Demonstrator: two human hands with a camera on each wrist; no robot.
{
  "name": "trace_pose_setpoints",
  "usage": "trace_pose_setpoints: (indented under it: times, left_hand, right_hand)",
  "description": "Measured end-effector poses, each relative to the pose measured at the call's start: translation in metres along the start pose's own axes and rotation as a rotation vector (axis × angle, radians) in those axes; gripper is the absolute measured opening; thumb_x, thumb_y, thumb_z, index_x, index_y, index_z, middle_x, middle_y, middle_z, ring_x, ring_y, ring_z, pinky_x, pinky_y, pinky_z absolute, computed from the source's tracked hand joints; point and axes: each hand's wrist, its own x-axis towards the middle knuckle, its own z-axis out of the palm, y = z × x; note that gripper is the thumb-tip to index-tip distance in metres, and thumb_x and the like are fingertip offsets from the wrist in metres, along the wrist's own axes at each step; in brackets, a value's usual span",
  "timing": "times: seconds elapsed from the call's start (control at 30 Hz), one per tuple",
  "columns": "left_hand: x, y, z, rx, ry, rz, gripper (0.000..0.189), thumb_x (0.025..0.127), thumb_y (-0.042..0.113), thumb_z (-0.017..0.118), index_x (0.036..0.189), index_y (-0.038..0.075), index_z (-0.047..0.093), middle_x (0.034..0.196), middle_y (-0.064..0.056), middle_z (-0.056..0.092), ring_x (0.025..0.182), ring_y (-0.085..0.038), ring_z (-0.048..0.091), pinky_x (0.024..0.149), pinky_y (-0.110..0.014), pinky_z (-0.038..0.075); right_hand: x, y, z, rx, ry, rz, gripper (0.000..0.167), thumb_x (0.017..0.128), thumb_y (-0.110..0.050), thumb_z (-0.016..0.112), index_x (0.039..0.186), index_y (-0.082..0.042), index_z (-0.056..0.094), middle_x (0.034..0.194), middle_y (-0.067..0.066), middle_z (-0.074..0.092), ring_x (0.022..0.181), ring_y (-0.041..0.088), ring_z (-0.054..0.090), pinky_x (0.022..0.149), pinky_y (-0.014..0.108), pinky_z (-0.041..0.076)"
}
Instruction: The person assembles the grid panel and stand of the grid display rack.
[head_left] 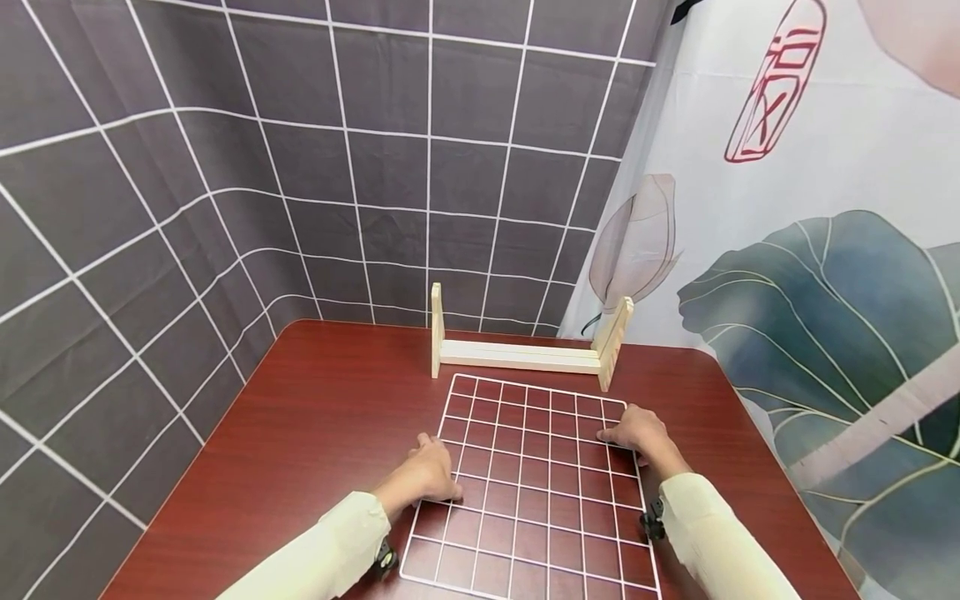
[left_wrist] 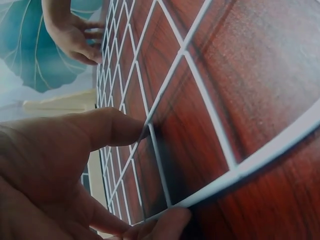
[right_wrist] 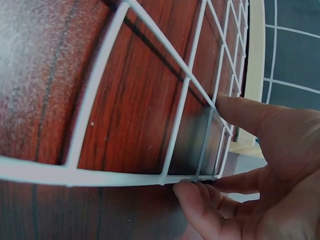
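Note:
A white wire grid panel [head_left: 550, 467] lies low over the reddish-brown table, its near edge toward me. My left hand [head_left: 429, 473] grips its left edge; in the left wrist view the thumb [left_wrist: 117, 127] reaches over the wires and the fingertips [left_wrist: 172, 222] are at the outer rim. On the right edge, somewhat farther back, my right hand [head_left: 640, 431] holds the panel likewise. The right wrist view shows its thumb [right_wrist: 240, 112] on the inner wires and fingers [right_wrist: 197, 202] curled at the rim. Just beyond the panel stands a pale wooden frame [head_left: 521, 356] with two uprights.
The table [head_left: 322, 400] has rounded far corners. A dark curtain with white grid lines [head_left: 390, 167] hangs behind and to the left. To the right is a white curtain [head_left: 697, 208] printed with lotus leaves. Small dark devices are strapped at both wrists.

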Motion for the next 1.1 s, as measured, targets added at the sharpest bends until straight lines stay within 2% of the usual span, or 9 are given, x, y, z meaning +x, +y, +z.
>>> trace_pose_setpoints:
  times: [0.13,0.3,0.4,0.6,0.7,0.87,1.1]
  left_hand:
    - [0.001,0.002,0.003,-0.025,0.017,-0.012,0.073,0.062,0.031,0.092,0.109,-0.012,0.056,0.107,-0.026,0.047,0.088,-0.043,0.061,0.081,-0.049,0.057]
    - [0.001,0.003,0.006,0.007,0.028,-0.014,0.066,0.061,0.034,0.092,0.1,-0.009,0.06,0.107,-0.025,0.048,0.088,-0.043,0.062,0.081,-0.048,0.057]
    - [0.0,0.004,0.006,0.023,0.031,-0.011,0.064,0.061,0.035,0.092,0.096,-0.008,0.062,0.107,-0.025,0.049,0.088,-0.043,0.063,0.081,-0.049,0.058]
    - [0.001,0.003,0.002,-0.007,0.038,-0.038,0.068,0.061,0.036,0.093,0.102,-0.008,0.059,0.105,-0.021,0.047,0.087,-0.043,0.064,0.08,-0.051,0.057]
    - [0.002,0.001,-0.002,-0.008,0.036,-0.051,0.069,0.063,0.037,0.092,0.103,-0.007,0.058,0.103,-0.02,0.047,0.089,-0.042,0.064,0.08,-0.052,0.056]
    - [0.005,-0.001,-0.008,0.01,0.029,-0.061,0.074,0.065,0.04,0.091,0.111,-0.007,0.056,0.107,-0.022,0.049,0.095,-0.043,0.063,0.085,-0.054,0.055]
    - [0.005,-0.002,-0.011,0.021,0.002,-0.053,0.077,0.066,0.038,0.09,0.114,-0.009,0.053,0.104,-0.023,0.052,0.094,-0.044,0.065,0.086,-0.055,0.055]
  right_hand:
    - [0.0,0.0,0.001,-0.015,0.01,-0.005,0.071,0.085,-0.037,0.077,0.121,0.017,0.05,0.099,0.031,0.061,0.069,0.032,0.064,0.045,0.033,0.055]
    - [0.0,0.001,0.005,-0.007,0.036,0.01,0.062,0.083,-0.035,0.074,0.113,0.016,0.053,0.096,0.032,0.06,0.068,0.033,0.062,0.044,0.033,0.055]
    - [0.0,0.002,0.006,-0.005,0.047,0.012,0.063,0.082,-0.035,0.073,0.113,0.016,0.054,0.098,0.034,0.059,0.068,0.035,0.062,0.043,0.033,0.055]
    - [-0.005,0.003,0.001,-0.006,0.054,-0.008,0.065,0.084,-0.038,0.069,0.114,0.017,0.051,0.094,0.032,0.058,0.064,0.033,0.062,0.044,0.032,0.054]
    - [-0.008,0.001,-0.004,-0.01,0.062,-0.033,0.059,0.084,-0.039,0.069,0.105,0.014,0.055,0.088,0.027,0.059,0.058,0.03,0.062,0.043,0.031,0.053]
    - [-0.008,0.0,-0.007,-0.01,0.07,-0.03,0.048,0.086,-0.041,0.07,0.091,0.006,0.06,0.08,0.019,0.06,0.055,0.027,0.062,0.044,0.03,0.053]
    - [-0.008,0.001,-0.009,0.01,0.047,-0.005,0.055,0.088,-0.04,0.07,0.103,0.011,0.057,0.084,0.021,0.059,0.063,0.029,0.063,0.046,0.031,0.054]
